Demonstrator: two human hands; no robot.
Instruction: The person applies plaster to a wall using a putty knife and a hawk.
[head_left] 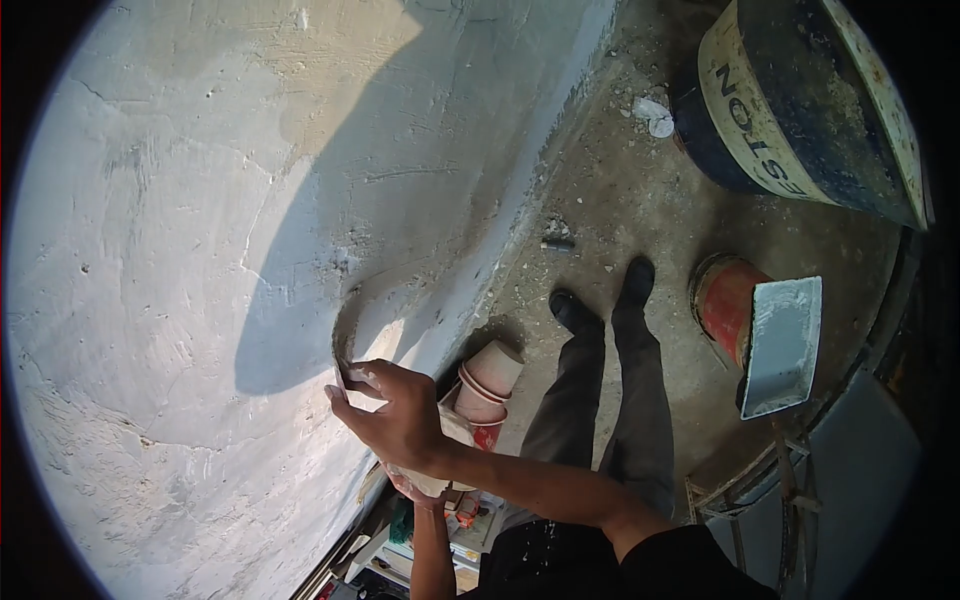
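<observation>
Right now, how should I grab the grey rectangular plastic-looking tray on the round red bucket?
I'd grip the grey rectangular tray by its two long rims, coming from above. They look raised and uncovered, and one end seems to stick out past the round red bucket underneath.

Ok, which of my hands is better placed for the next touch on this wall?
Probably your right. The right hand is already up at the wall, pinching a thin piece there, while the left hand sits nearer your body, seemingly occupied with a pale object.
</observation>
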